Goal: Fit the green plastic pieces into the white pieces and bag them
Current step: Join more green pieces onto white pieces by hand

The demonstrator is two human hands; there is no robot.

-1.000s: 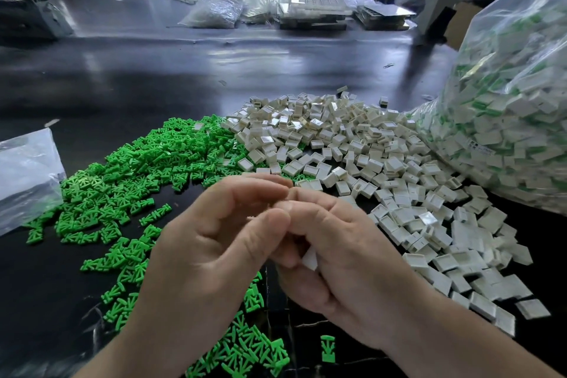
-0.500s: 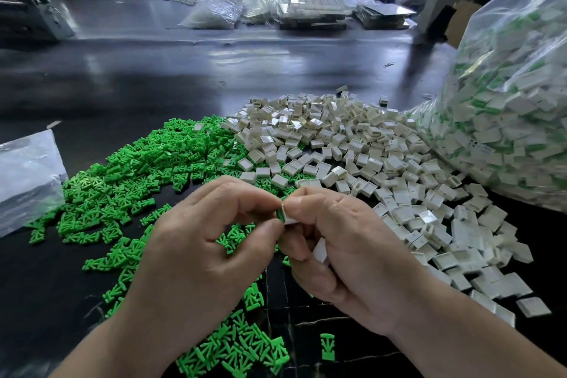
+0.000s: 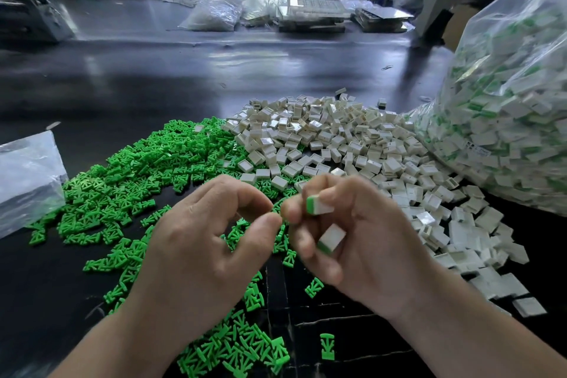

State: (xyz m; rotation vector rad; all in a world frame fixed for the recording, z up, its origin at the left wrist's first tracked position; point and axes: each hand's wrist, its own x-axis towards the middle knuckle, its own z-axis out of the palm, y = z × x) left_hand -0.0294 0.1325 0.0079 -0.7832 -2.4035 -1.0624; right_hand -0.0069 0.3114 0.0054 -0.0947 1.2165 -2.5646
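- While the right hand (image 3: pixel 362 242) pinched one fitted piece (image 3: pixel 319 205) and tucked a second piece (image 3: pixel 330 238) lower down, either could have slipped (a crowded grip).
- Just beside it hung the left hand (image 3: pixel 196 242), curled and seemingly empty; a drop would have vanished among green pieces (image 3: pixel 233 347) below.

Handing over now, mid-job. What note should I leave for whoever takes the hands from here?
Left hand: fingers curled, thumb near index, nothing visible in it.
Right hand: pinches one assembled piece and holds a second assembled piece lower in its fingers.
Green pieces are piled left of centre and white pieces beside them, on the black table. The big bag at far right holds many finished ones.
Done: the two in hand are fitted.
Left: bag them, then work through both piles.
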